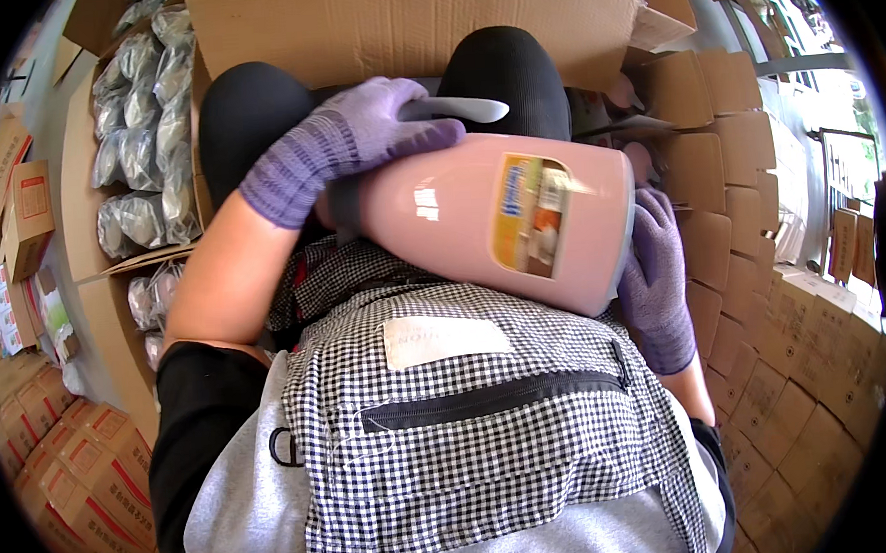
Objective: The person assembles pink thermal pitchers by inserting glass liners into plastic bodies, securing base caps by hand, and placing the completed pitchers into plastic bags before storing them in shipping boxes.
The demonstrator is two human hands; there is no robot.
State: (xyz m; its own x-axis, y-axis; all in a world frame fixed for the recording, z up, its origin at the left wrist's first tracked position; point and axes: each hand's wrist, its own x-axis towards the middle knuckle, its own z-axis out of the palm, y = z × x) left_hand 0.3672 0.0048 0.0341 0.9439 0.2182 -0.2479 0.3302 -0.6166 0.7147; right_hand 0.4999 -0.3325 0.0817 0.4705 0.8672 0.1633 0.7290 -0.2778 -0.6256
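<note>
A pink vacuum jug [450, 211] lies on its side across my lap, its dark grey neck to the left and its base to the right. A coloured picture label [532, 215] is on its body, and a light grey handle [469, 109] sticks out along its far side. My left hand [380, 130], in a purple knit glove, is closed around the handle and upper part of the jug. My right hand [653, 275], gloved the same way, holds the base end; some of its fingers are hidden behind the jug.
An open carton [410, 28] stands beyond my knees. At the left, another carton [89, 205] holds several plastic-wrapped silvery items [140, 142]. Open boxes [693, 173] line my right side, some with pink jugs inside. Stacked brown cartons [93, 475] fill the lower left.
</note>
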